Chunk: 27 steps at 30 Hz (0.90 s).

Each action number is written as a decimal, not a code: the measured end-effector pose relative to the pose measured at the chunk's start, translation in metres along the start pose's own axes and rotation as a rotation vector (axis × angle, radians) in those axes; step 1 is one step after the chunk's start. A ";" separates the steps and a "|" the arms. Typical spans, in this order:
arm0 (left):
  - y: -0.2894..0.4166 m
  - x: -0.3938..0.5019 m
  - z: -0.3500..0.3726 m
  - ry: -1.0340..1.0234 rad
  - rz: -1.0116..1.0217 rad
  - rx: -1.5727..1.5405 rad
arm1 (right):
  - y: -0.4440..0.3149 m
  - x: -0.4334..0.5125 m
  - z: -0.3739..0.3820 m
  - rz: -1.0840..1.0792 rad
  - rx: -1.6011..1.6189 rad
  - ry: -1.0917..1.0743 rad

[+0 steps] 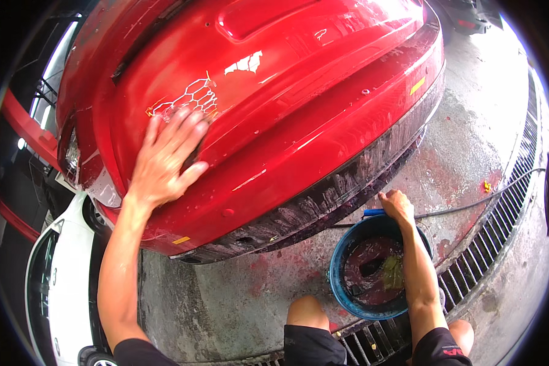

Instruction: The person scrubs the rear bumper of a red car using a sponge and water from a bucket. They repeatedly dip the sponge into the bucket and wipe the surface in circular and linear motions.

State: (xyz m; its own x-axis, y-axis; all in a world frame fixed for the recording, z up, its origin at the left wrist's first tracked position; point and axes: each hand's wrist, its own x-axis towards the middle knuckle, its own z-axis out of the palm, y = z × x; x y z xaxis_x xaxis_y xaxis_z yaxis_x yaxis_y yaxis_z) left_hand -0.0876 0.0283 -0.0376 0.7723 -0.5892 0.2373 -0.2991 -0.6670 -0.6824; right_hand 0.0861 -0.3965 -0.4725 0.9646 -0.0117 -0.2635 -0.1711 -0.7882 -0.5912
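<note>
My left hand (167,160) rests with spread fingers on the wet red rear panel (164,68) of a car, its fingertips at a patch of bright, net-like reflections. Whether anything lies under the palm is hidden. Below is the red bumper (279,160), with a dirty dark lower trim and two small yellow reflective strips. My right hand (397,204) is closed at the far rim of a blue bucket (336,279), beside a short blue piece (374,212); what it grips cannot be told. In the bucket, murky reddish water (375,293) holds a yellow-green cloth (392,272) and a dark piece.
A dark hose (466,207) crosses the wet concrete floor behind the bucket. Metal drain grating (469,261) runs along the right and below. A white car (71,283) stands at the left. A small yellow scrap (487,186) lies near the hose.
</note>
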 end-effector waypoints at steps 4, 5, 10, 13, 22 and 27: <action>0.025 0.110 0.017 0.097 0.078 0.099 | -0.007 -0.002 0.003 0.008 -0.018 0.128; 0.024 0.100 0.013 0.038 0.071 0.083 | -0.001 -0.004 0.006 0.018 -0.014 0.146; -0.022 -0.033 -0.003 -0.130 0.036 0.131 | -0.014 -0.018 0.003 -0.006 0.012 0.106; 0.028 0.072 -0.001 -0.040 0.015 0.039 | -0.021 -0.014 0.000 0.003 -0.013 0.114; -0.025 -0.056 0.005 -0.073 -0.040 0.151 | -0.028 -0.020 0.010 0.006 -0.028 0.129; -0.001 0.100 0.014 0.196 -0.051 0.172 | -0.023 -0.004 0.005 0.045 -0.027 0.198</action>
State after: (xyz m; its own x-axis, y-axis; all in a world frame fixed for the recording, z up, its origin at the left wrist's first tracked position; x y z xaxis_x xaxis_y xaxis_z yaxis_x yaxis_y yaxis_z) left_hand -0.0025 -0.0233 -0.0229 0.6557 -0.6453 0.3921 -0.1502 -0.6204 -0.7698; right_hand 0.0858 -0.3754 -0.4613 0.9771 -0.1662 -0.1326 -0.2123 -0.8000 -0.5612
